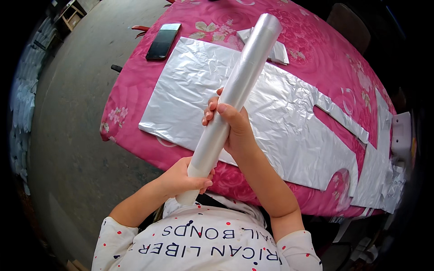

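Both of my hands hold a long roll of clear plastic film (247, 67), tilted with its far end up and to the right. My left hand (181, 179) is wrapped round the near end, close to my body. Around the roll's middle my right hand (236, 128) is closed, thumb on top. Below and beyond the roll lies a flat stack of silvery-white plastic bags (285, 117), with cut-out handle strips at its right end. A small folded piece of the same plastic (279, 53) rests beyond it, partly hidden behind the roll.
A pink floral cloth covers the table (126, 101). A black smartphone (163, 41) lies near its far left edge. More loose plastic sheets (374, 180) spread over the right edge, beside a pale pink plastic container (401, 132). Stacked bundles (22, 108) line the far left, across the floor.
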Tool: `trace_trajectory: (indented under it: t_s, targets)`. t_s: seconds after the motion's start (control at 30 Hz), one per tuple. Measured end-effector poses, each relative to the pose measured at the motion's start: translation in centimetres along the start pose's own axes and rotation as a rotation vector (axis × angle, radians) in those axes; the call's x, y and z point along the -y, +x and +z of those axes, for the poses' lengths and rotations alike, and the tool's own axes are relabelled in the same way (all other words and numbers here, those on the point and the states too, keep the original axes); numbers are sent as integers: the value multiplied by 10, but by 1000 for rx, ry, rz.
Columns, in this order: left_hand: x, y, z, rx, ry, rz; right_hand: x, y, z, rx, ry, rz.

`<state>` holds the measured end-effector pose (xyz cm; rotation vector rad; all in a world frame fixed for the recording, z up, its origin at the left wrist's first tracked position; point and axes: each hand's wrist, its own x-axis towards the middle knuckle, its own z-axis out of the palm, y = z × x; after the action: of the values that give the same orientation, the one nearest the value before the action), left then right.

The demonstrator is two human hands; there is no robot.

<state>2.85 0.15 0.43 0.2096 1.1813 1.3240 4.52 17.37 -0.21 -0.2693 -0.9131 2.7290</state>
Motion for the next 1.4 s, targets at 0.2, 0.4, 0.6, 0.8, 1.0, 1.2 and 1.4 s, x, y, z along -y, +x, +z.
trace_trajectory:
  t_s: [0.2, 0.4, 0.6, 0.8, 1.0, 1.2, 1.4]
  targets:
    - [5, 11, 3, 171, -195, -70, -9, -20, -8, -53, 90, 61]
    - [15, 34, 4, -10, -96, 86, -17, -36, -23, -246, -123, 14]
    - [17, 31, 1, -104, 357, 64, -23, -46, -39, -324, -210, 89]
    - [39, 0, -35, 98, 44, -204, 58, -19, -105, -330, -526, 14]
    - [50, -23, -44, 31, 100, -321, 113, -19, -140, -414, -810, 28]
    - [67, -25, -49, 80, 37, -311, 107, -13, -131, -186, -940, 320]
    - [66, -25, -51, 126, 0, -280, 105, -11, -124, -40, -974, 405]
